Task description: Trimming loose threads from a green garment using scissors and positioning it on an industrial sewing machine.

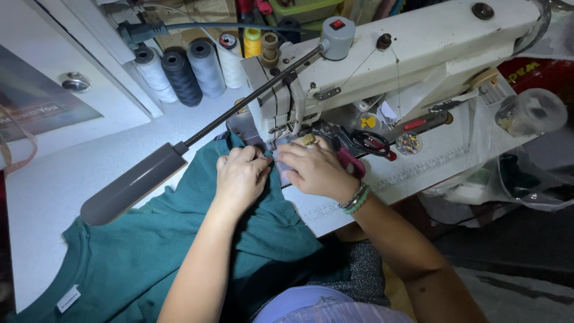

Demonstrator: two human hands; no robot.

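A dark green garment [137,251] lies spread over the white sewing table [54,185], its edge running under the needle of a white sewing machine [418,42]. My left hand [241,175] presses the green fabric just in front of the needle, fingers curled on the cloth. My right hand [314,168], with a ring and beaded bracelets at the wrist, pinches a small pale piece of cloth [282,173] against the garment beside the left hand. The needle itself is hidden behind my fingers.
A grey gooseneck lamp [134,182] hangs over the garment's left side. Several thread spools [185,72] stand at the back. Black scissors [368,142], a small dish of coloured pins [409,143] and a clear plastic jar [532,110] lie to the right.
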